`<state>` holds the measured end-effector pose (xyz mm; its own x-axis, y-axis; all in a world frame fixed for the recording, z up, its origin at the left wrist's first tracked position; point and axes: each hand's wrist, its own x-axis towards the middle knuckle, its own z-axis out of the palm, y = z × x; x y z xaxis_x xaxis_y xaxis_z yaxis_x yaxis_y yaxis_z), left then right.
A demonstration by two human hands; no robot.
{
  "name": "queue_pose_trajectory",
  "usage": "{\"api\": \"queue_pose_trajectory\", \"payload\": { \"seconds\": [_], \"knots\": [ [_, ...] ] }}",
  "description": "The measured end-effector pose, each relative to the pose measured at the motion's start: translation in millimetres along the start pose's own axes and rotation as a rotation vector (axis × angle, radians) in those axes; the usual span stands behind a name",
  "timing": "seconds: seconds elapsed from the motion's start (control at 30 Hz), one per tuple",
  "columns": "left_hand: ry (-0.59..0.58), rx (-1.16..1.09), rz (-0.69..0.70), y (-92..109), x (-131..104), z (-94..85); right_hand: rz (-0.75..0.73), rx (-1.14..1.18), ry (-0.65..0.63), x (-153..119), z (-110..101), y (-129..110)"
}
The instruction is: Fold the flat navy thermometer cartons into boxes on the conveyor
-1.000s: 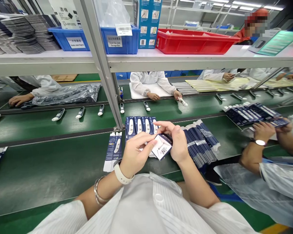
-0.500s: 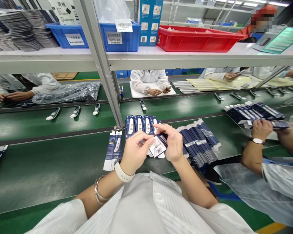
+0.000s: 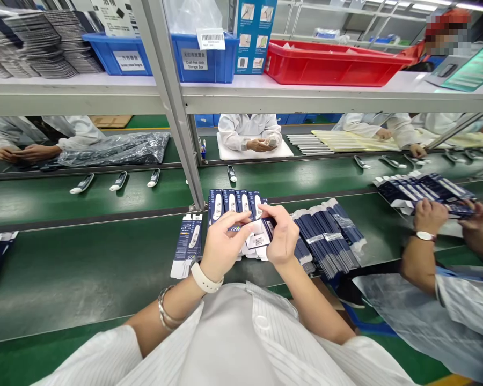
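Between my hands is a small dark blue carton (image 3: 259,239), its white end flap with a printed square code turned toward me. My left hand (image 3: 224,241) pinches its left side, with the thumb near the white flap. Around the right side curl the fingers of my right hand (image 3: 283,236). Just behind stand several blue cartons (image 3: 230,201) in a row, partly covered by my fingers. A flattened carton (image 3: 188,244) lies by my left hand. To the right of my right hand are banded stacks of flat cartons (image 3: 326,238).
A green belt (image 3: 177,187) beyond carries several thermometer-like devices (image 3: 119,181). A metal post (image 3: 173,96) rises at left of centre to a shelf (image 3: 326,99) holding blue bins (image 3: 207,67) and a red bin (image 3: 334,64). At right, a co-worker's hands (image 3: 429,217) handle cartons.
The carton has tilted, so its end flap lies flatter and blue printing shows by my left fingers. Devices on the far belt have shifted slightly left. The co-worker at right has moved their hands.
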<state>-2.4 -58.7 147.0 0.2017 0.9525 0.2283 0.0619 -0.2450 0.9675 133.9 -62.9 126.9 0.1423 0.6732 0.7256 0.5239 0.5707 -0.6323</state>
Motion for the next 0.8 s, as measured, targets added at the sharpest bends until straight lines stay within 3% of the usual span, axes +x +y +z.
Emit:
{"api": "queue_pose_trajectory", "payload": {
  "seconds": [0.17, 0.27, 0.37, 0.43, 0.6, 0.8],
  "knots": [
    [-0.037, 0.063, -0.052, -5, -7, -2.8, -0.076, -0.031, -0.058, 3, -5, 1],
    [-0.066, -0.016, -0.232, -4, -5, -4.4, -0.104, -0.06, -0.074, 1, -4, 5],
    [-0.158, -0.25, -0.464, -4, -4, -3.4, -0.096, -0.084, -0.03, 0, -3, 8],
    [-0.191, -0.371, -0.542, -6, -7, -0.8, -0.083, -0.085, -0.002, -1, -2, 9],
    [-0.168, -0.346, -0.478, -11, -17, 5.7, -0.031, -0.105, 0.037, -7, 3, 5],
    [-0.166, -0.011, -0.306, -10, -20, 3.5, -0.057, -0.147, 0.059, -11, 7, -2]
  ]
}}
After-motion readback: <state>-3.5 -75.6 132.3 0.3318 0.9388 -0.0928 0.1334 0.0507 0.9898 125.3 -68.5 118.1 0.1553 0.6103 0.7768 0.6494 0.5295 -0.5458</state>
